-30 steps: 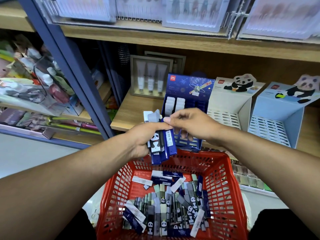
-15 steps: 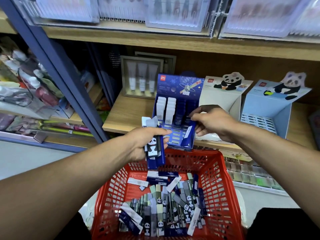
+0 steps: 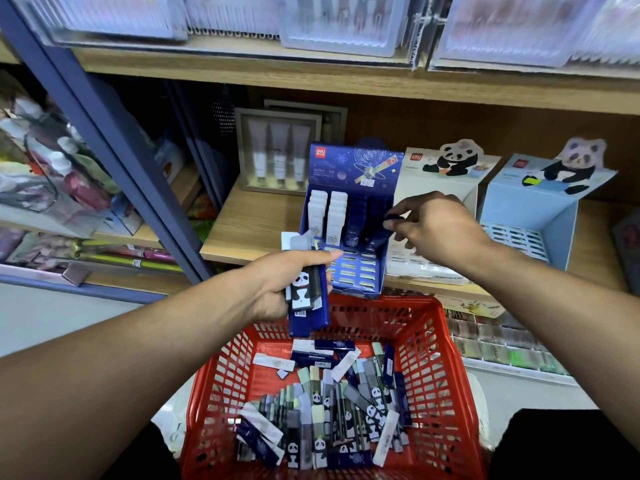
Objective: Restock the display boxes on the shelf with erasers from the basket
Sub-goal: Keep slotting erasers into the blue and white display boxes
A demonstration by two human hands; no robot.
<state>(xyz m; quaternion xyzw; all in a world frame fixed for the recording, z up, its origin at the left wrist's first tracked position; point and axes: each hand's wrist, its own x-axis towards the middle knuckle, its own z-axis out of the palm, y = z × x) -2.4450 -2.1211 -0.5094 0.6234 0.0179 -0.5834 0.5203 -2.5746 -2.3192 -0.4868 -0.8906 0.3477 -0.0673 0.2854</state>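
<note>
Eraser (image 3: 375, 235), dark blue, pinched at its top in right hand (image 3: 440, 226) grip over blue display box (image 3: 349, 237) on shelf (image 3: 249, 226); bundle of erasers (image 3: 306, 289) clutched in left hand (image 3: 280, 285) grip above red basket (image 3: 446, 375).

You stood before wooden shelves (image 3: 252, 216) with a blue upright post (image 3: 104, 133) at left and pale floor (image 3: 45, 320) beneath.
</note>
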